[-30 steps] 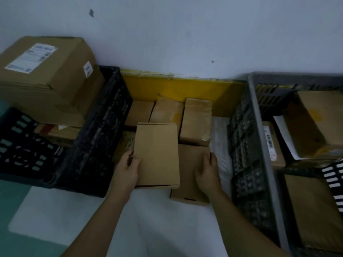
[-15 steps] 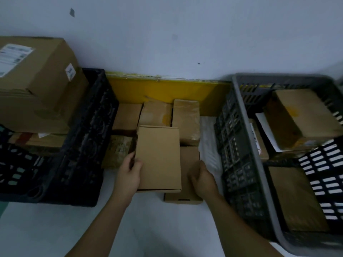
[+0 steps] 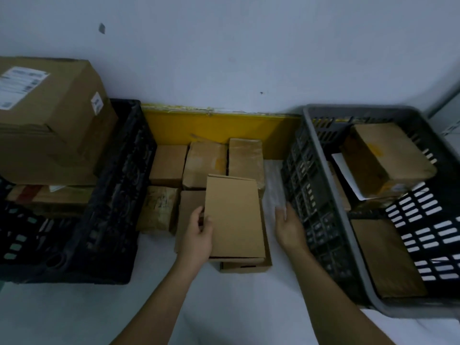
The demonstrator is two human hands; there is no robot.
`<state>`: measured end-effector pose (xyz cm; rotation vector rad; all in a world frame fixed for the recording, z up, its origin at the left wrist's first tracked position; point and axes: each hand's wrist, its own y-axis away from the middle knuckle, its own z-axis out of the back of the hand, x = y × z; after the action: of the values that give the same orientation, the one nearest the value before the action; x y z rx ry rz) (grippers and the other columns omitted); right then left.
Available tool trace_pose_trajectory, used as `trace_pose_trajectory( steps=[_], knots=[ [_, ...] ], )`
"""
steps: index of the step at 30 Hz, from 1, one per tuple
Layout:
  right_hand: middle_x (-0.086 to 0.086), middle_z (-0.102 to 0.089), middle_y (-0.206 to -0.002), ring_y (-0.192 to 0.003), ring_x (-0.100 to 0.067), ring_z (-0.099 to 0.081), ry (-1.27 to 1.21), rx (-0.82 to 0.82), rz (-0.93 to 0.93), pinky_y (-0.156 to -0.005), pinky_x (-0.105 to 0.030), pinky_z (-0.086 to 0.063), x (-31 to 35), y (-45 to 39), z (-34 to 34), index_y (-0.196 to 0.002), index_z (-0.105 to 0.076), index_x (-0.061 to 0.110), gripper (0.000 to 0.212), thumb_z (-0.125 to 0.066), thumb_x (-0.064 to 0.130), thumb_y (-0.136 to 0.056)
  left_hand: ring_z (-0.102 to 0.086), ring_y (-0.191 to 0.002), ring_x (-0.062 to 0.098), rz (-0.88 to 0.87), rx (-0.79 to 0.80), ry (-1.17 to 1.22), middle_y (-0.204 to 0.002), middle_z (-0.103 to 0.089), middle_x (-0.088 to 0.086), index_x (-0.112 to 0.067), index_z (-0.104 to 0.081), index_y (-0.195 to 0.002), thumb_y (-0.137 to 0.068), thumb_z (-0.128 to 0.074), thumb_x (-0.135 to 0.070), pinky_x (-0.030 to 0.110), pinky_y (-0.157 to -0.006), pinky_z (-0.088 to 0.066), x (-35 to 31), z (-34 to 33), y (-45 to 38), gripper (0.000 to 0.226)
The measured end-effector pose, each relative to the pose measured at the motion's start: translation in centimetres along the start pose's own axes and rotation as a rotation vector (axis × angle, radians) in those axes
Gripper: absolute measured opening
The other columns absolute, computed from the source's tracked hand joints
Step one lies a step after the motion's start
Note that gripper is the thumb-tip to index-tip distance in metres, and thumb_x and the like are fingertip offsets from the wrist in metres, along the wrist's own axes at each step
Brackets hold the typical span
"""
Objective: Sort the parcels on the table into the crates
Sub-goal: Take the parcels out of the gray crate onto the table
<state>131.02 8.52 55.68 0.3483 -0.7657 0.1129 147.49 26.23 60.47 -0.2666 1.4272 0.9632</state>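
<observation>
My left hand (image 3: pixel 199 239) grips the left edge of a plain brown cardboard parcel (image 3: pixel 234 215), lifted slightly above another flat parcel (image 3: pixel 245 266) on the white table. My right hand (image 3: pixel 288 225) hovers to the right of it, fingers relaxed, holding nothing, close to the grey crate (image 3: pixel 323 185). Several more brown parcels (image 3: pixel 205 163) lie in a cluster behind, against a yellow board. A black crate (image 3: pixel 117 195) stands at the left, a large labelled box (image 3: pixel 49 115) stacked in it. Inside the grey crate lie several parcels (image 3: pixel 388 155).
A clear plastic sheet (image 3: pixel 273 185) lies on the table between the parcels and the grey crate. The yellow board (image 3: pixel 219 130) leans on the white wall behind. White table surface (image 3: pixel 224 307) stretches in front of the parcels.
My right hand let go of the lower parcel and moved right toward the grey crate. My left hand carried the top parcel rightward over the lower one.
</observation>
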Motion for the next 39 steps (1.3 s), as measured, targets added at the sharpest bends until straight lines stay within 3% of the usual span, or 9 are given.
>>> trace_pose_trajectory(
  steps=[4, 7, 9, 11, 13, 18, 27, 33, 39],
  knots=[
    [-0.005, -0.036, -0.171, -0.159, -0.027, -0.030, -0.175, -0.123, 0.094, -0.131, -0.047, -0.022, 1.8, 1.8, 3.1, -0.168, -0.036, 0.030, 0.064, -0.032, 0.061, -0.112, -0.052, -0.135, 0.018, -0.051, 0.052, -0.029, -0.159, -0.048, -0.006, -0.041, -0.022, -0.167, -0.115, -0.043, -0.034, 0.040, -0.107, -0.048, 0.8, -3.1, 0.9, 0.057],
    [-0.003, -0.038, -0.172, -0.159, -0.025, -0.032, -0.131, -0.096, 0.134, -0.131, -0.049, -0.025, 2.4, 2.3, 4.5, -0.168, -0.036, 0.029, 0.065, -0.034, 0.062, -0.112, -0.047, -0.142, 0.009, -0.093, 0.065, -0.121, -0.167, -0.038, -0.012, -0.047, -0.021, -0.167, -0.116, -0.039, -0.028, 0.023, -0.102, -0.043, 2.4, -5.0, 1.6, 0.057],
    [-0.004, -0.036, -0.173, -0.160, -0.024, -0.031, -0.065, -0.080, 0.161, -0.132, -0.046, -0.025, 2.2, 2.4, 5.0, -0.169, -0.035, 0.025, 0.063, -0.035, 0.055, -0.114, -0.056, -0.114, -0.007, -0.072, 0.066, -0.208, -0.164, -0.042, -0.013, -0.049, -0.023, -0.166, -0.116, -0.038, -0.026, 0.010, -0.082, -0.043, 3.3, -5.8, 1.5, 0.057],
    [-0.002, -0.033, -0.174, -0.161, -0.021, -0.028, 0.004, -0.070, 0.183, -0.132, -0.042, -0.022, 1.6, 2.6, 5.1, -0.169, -0.033, 0.023, 0.062, -0.036, 0.052, -0.115, -0.053, -0.085, -0.008, -0.062, 0.095, -0.286, -0.160, -0.048, -0.005, -0.047, -0.023, -0.167, -0.116, -0.038, -0.023, 0.012, -0.074, -0.045, 3.9, -6.2, 1.3, 0.058],
    [0.000, -0.029, -0.176, -0.162, -0.020, -0.025, 0.040, -0.047, 0.184, -0.133, -0.044, -0.021, 1.0, 3.0, 5.1, -0.170, -0.030, 0.025, 0.063, -0.035, 0.053, -0.114, -0.061, -0.107, 0.009, -0.110, 0.111, -0.419, -0.163, -0.041, 0.005, -0.040, -0.018, -0.169, -0.115, -0.039, -0.018, 0.026, -0.086, -0.048, 4.2, -6.4, 1.0, 0.062],
    [-0.001, -0.022, -0.178, -0.164, -0.021, -0.019, 0.123, -0.004, 0.190, -0.134, -0.049, -0.020, 0.4, 3.2, 5.1, -0.171, -0.027, 0.026, 0.065, -0.034, 0.055, -0.114, -0.036, -0.151, 0.034, -0.162, 0.102, -0.790, -0.176, 0.001, 0.013, -0.021, -0.004, -0.171, -0.112, -0.045, -0.023, 0.042, -0.115, -0.044, 4.0, -7.5, 1.1, 0.072],
    [-0.009, -0.011, -0.180, -0.166, -0.029, -0.004, 0.622, 0.008, 0.362, -0.133, -0.048, -0.009, 1.8, 3.7, 5.3, -0.172, -0.018, 0.026, 0.070, -0.032, 0.059, -0.112, -0.011, -0.160, 0.041, -0.296, 0.082, -1.185, -0.176, -0.001, 0.018, -0.016, -0.005, -0.170, -0.107, -0.049, -0.040, 0.051, -0.128, -0.025, 0.4, -7.9, 1.4, 0.081],
    [-0.012, -0.007, -0.181, -0.167, -0.033, 0.003, 0.738, -0.060, 0.544, -0.135, -0.054, -0.012, 5.9, 4.2, 8.8, -0.173, -0.018, 0.022, 0.078, -0.018, 0.067, -0.109, 0.001, -0.164, 0.040, -0.451, -0.010, -1.248, -0.178, -0.004, 0.017, -0.018, -0.010, -0.171, -0.105, -0.042, -0.057, 0.060, -0.130, -0.010, -4.3, -7.8, 0.3, 0.083],
    [-0.013, -0.024, -0.177, -0.167, -0.034, -0.011, 0.668, -0.288, 0.638, -0.134, -0.053, -0.019, 6.2, 3.1, 16.2, -0.168, -0.035, 0.020, 0.073, -0.028, 0.065, -0.111, 0.006, -0.164, 0.037, -0.581, -0.093, -1.208, -0.179, 0.000, 0.015, -0.020, -0.010, -0.172, -0.106, -0.024, -0.065, 0.062, -0.130, -0.005, -8.8, -10.0, 0.6, 0.081]
  ],
)
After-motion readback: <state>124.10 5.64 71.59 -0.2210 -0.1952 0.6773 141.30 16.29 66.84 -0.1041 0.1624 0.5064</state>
